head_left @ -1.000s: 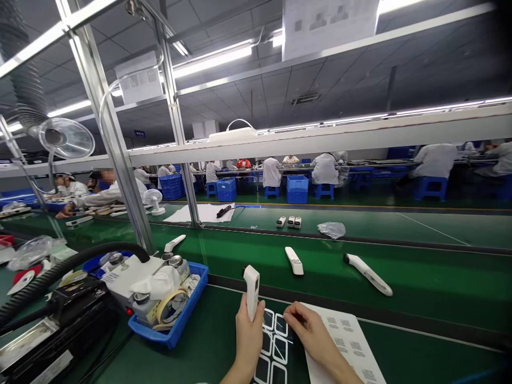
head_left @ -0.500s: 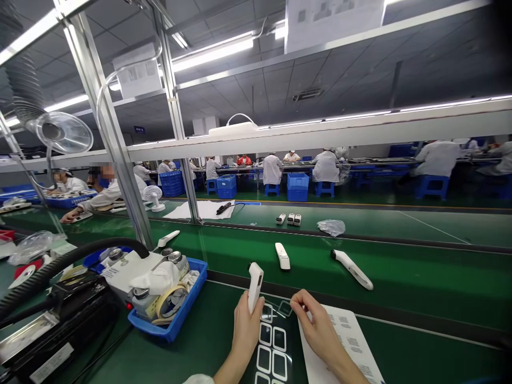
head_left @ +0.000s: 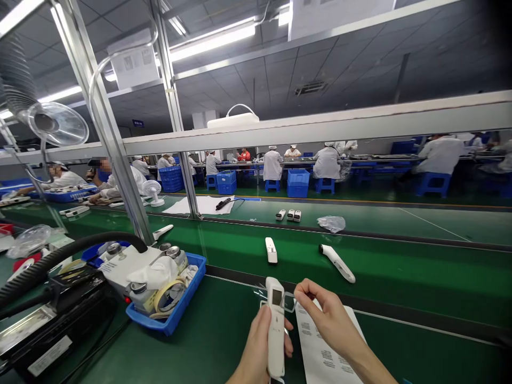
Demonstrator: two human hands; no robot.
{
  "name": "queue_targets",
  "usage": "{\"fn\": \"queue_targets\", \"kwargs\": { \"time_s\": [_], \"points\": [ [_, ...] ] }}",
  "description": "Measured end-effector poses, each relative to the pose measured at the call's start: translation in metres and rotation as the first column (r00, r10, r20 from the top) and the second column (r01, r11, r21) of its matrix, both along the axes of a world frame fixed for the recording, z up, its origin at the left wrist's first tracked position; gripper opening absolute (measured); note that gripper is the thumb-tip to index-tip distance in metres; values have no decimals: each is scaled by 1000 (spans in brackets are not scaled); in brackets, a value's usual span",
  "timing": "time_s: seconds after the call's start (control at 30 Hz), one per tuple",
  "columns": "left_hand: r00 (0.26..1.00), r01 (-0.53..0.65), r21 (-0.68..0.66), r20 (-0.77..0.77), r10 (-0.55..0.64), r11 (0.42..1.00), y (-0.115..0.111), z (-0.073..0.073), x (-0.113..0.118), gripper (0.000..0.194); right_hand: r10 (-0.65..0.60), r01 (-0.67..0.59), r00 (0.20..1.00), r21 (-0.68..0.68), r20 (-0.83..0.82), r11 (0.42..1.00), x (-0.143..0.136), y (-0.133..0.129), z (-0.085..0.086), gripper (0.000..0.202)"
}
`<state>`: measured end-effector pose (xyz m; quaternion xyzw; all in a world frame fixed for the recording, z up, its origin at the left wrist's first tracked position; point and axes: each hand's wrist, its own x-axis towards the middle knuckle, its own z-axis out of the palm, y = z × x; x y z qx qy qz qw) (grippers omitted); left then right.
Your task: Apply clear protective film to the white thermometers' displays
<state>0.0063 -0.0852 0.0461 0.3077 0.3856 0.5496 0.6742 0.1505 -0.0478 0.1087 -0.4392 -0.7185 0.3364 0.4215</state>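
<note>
White handheld device [head_left: 276, 325] at 6 o'clock of view, upright, display side facing camera, gripped low on body by left hand [head_left: 259, 349]. Right hand [head_left: 326, 316] just beside at 3 o'clock of device, thumb and forefinger pinched on small clear film [head_left: 288, 302] held against the device's upper edge. White label sheet [head_left: 320, 352] flat on green bench beneath right hand. On green conveyor belt [head_left: 400, 272] at 12 o'clock: two more white devices [head_left: 271, 249], [head_left: 336, 262], well apart. Blue tray [head_left: 188, 298] with tape rolls at 9 o'clock.
</note>
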Motion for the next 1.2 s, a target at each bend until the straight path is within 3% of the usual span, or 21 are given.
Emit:
{"fn": "queue_targets", "kwargs": {
  "time_s": [0.17,0.37,0.6,0.73,0.83,0.93,1.03,1.13,1.2],
  "points": [
    [998,56,-76,0,-56,996,-7,-7,10,72,55,-53,997,-34,48,998,-4,-3,-3,35],
    [993,67,-70,-90,-73,995,-10,-2,10,76,49,-47,998,-30,51,998,-6,0,-15,36],
    [978,33,-103,-200,-54,994,-13,3,10,82,31,-36,983,22,179,999,-8,-3,-24,38],
    [974,-19,-96,-226,-3,995,-11,1,9,81,14,-55,976,188,216,981,-10,-5,-28,36],
    [975,-18,-87,-221,-1,996,-8,-3,8,76,30,-116,974,380,224,918,-10,-7,-31,27],
    [978,-12,-56,-210,0,998,-8,-5,7,74,32,-158,965,481,259,862,-7,-10,-32,21],
    [980,2,-59,-198,-13,998,-11,0,7,75,40,-152,964,424,261,893,6,-11,-30,24],
    [977,26,-80,-208,-42,996,-15,4,9,78,5,-43,981,192,193,980,31,-8,-33,28],
    [980,58,-131,-183,-82,990,-17,1,12,77,-15,9,981,29,191,1000,50,-5,-42,30]
  ]
}}
